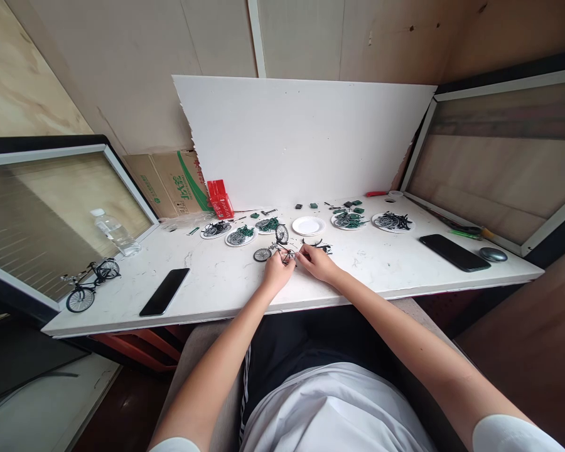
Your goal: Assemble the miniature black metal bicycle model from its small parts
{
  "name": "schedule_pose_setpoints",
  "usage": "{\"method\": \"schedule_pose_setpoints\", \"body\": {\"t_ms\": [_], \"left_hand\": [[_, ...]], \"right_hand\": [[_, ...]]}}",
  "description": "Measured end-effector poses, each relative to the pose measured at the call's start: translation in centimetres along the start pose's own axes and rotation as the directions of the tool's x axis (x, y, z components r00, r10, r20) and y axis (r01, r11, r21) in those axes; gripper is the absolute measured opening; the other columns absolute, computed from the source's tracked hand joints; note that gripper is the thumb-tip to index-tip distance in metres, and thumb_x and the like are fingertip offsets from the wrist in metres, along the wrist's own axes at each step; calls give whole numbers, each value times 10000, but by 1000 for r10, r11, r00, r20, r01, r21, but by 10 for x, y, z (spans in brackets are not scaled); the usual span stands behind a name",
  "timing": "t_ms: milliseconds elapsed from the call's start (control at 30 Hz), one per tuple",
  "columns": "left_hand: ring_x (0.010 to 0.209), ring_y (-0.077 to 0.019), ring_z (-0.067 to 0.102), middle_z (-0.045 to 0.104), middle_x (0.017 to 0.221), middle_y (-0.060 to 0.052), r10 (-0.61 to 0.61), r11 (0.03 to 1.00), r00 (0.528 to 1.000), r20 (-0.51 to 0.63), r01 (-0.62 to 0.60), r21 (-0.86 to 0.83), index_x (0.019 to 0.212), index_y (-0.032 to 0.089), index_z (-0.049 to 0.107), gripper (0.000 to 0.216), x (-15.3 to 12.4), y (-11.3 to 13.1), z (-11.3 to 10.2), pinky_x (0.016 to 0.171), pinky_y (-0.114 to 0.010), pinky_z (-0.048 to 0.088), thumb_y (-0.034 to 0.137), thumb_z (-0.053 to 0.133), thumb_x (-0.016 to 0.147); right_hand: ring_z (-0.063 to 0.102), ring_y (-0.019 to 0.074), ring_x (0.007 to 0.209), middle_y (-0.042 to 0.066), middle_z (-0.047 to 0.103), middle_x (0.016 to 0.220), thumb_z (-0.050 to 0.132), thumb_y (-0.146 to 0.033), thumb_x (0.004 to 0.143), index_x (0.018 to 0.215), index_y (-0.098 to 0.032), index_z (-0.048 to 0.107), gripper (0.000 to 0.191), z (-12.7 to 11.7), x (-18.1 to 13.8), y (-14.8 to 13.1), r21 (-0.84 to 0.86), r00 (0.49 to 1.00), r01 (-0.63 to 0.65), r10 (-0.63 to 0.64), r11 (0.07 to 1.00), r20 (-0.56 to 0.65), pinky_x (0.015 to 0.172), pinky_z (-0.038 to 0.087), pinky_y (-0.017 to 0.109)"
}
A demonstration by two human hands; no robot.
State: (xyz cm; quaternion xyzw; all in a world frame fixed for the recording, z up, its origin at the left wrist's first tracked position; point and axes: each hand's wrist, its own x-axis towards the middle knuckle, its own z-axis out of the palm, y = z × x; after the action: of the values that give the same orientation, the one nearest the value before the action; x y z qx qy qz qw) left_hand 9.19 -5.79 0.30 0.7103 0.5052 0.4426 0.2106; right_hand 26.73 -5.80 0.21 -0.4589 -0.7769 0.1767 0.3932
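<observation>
Near the front middle of the white table, my left hand (279,270) is closed on a dark miniature bicycle frame (287,253). Close beside it, my right hand (316,261) has its fingers pinched together at the frame's right end; what sits between those fingertips is too small to name. A spoked toy wheel (262,255) lies just left of my left hand, and another wheel (281,234) stands up behind it. Small black parts (324,248) lie behind my right hand. Far left, a complete miniature bicycle (94,281) stands on the table.
Paper plates with wheels and green or black parts stand behind my hands, among them a left plate (241,236) and a right plate (393,222). A white plate (308,226) is between them. Phones (164,292) (454,252), a bottle (117,232), a red box (220,199) and a mouse (493,254) lie around.
</observation>
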Motion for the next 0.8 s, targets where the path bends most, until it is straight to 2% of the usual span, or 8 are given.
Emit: {"method": "schedule_pose_setpoints", "body": {"t_ms": [567,667,800], "left_hand": [[871,-242,725,753,888,-83,35,999,999,-5,-35,-3,996,170,652,157,-1,1,-1,833,-352,558,170,636,840],[874,-242,727,753,886,-83,38,999,999,-9,-38,-6,990,171,656,153,-1,0,-1,843,-354,562,168,638,838],[864,-238,724,754,891,-85,41,999,999,-12,-41,1,981,169,655,144,-1,0,-1,849,-354,560,167,635,839]], "right_hand": [[595,174,700,34,689,830,496,-385,993,923,-212,544,192,-1,-1,-1,43,1000,-3,3,999,6,649,397,275],[593,177,693,24,683,823,502,-391,988,977,-220,525,172,0,-1,0,66,1000,-13,13,998,3,657,411,281],[591,189,720,37,668,847,470,-404,997,944,-228,472,184,1,-1,2,90,1000,9,-8,996,-20,672,421,298]]}}
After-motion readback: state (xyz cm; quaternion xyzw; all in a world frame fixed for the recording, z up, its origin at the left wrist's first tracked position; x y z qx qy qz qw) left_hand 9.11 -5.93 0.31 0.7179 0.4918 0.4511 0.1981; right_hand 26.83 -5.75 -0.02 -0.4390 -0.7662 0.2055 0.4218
